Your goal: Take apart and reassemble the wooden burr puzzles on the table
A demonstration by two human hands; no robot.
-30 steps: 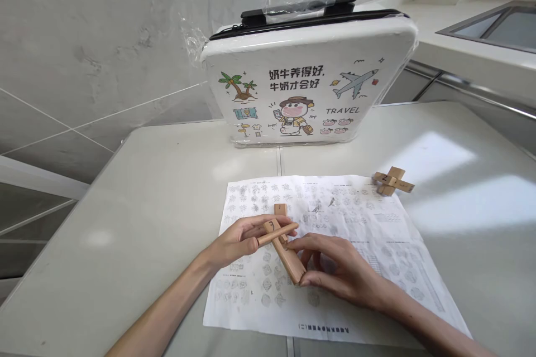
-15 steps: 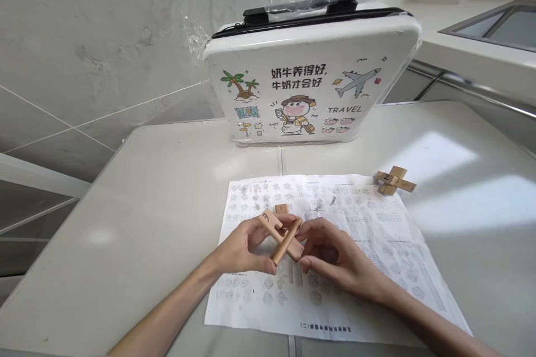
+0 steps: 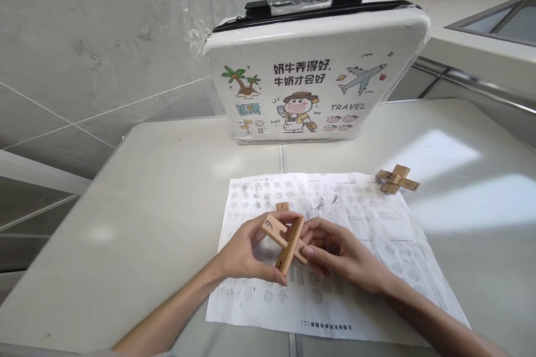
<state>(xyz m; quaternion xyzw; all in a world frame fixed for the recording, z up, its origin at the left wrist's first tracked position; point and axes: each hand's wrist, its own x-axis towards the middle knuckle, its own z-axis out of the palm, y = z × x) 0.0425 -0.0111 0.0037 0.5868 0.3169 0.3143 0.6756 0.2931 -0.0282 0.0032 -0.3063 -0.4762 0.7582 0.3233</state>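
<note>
Two notched wooden puzzle pieces cross each other above the printed sheet (image 3: pixel 247 309). My left hand (image 3: pixel 238 251) grips the upright crossing piece (image 3: pixel 290 251) by its ends, thumb at the bottom and fingers at the top. Through it passes a second piece with a hand-written mark like a 3 (image 3: pixel 274 227), its notch partly showing. My right hand (image 3: pixel 345 254) pinches that piece's lower right end between thumb and fingers. Just beyond my left fingers, a wooden piece marked 1 (image 3: pixel 282 207) shows only its end; the rest is hidden.
A cross-shaped assembly of wooden pieces (image 3: pixel 397 179), one marked 2, rests at the sheet's far right corner. Behind the sheet a white plastic-wrapped suitcase (image 3: pixel 259 50) stands on the pale table (image 3: pixel 125 223). A grey tiled wall (image 3: pixel 104 28) rises behind and left.
The crossing piece has turned from slanting to more upright, its broad face now showing. My left thumb has shifted lower and right. My right thumb now presses on the marked piece's end.
</note>
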